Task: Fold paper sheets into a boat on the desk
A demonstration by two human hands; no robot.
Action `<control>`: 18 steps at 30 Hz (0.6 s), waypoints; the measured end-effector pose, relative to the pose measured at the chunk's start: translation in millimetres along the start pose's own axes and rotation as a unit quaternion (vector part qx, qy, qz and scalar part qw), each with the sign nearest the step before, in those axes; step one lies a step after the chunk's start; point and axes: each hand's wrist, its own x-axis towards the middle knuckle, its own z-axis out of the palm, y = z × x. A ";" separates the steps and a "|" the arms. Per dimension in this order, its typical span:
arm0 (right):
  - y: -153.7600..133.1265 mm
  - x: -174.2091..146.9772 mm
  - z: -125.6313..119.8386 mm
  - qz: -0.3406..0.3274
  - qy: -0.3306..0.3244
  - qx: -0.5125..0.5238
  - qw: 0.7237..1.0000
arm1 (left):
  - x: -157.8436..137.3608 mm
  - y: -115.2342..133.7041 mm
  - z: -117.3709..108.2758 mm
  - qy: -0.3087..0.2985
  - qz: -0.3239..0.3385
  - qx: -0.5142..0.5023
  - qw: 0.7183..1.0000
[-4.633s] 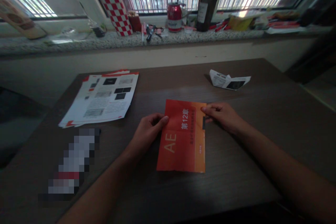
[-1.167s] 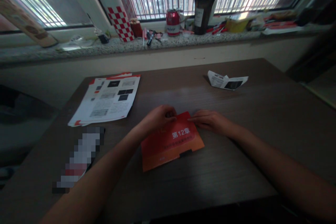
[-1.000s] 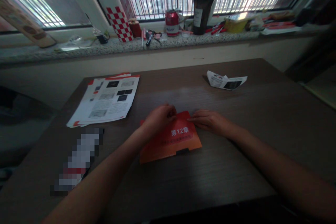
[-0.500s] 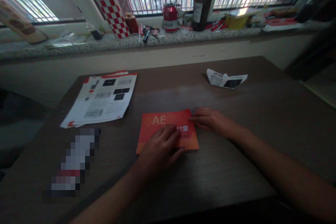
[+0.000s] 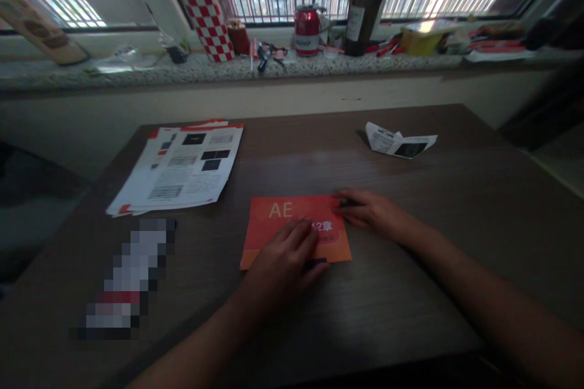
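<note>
A red and orange printed sheet [image 5: 292, 203] lies on the table in front of me, with "AE" in pale letters at its upper left. My left hand [image 5: 285, 255] rests palm down over its lower middle, fingers laid out flat and covering part of the print. At the sheet's upper right corner, my right hand [image 5: 367, 213] reaches in from the side. Its fingers are stretched out with a gap between them, and their tips touch the corner. Whether the sheet is a single layer or folded, I cannot tell.
A stack of printed papers [image 5: 182, 164] lies at the table's back left, with a pixelated flat object [image 5: 130, 279] nearer me. A folded paper piece [image 5: 401, 141] stands at the back right. The windowsill [image 5: 164, 76] holds a red can [image 5: 307, 30], a dark cup [image 5: 360, 21] and a checkered bottle [image 5: 210, 27].
The view has shifted slightly. My right hand's fingers have spread a little at the sheet's corner, so a gap shows between them. My left hand stays on the sheet.
</note>
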 end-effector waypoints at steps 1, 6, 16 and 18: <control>-0.1 -0.8 -1.2 0.001 -0.012 0.005 1.000 | 0.0 0.5 0.1 0.002 0.002 0.004 1.000; -2.1 -1.5 -7.4 0.015 -0.044 0.026 0.999 | 1.9 4.7 -2.1 -0.001 0.010 0.041 0.999; 0.9 1.5 -7.5 0.019 -0.036 0.072 0.997 | -1.7 9.2 -3.4 0.006 0.011 -0.009 1.000; -0.4 3.0 -8.5 0.024 -0.040 0.063 0.997 | -2.2 4.8 -0.6 0.039 -0.019 -0.045 0.998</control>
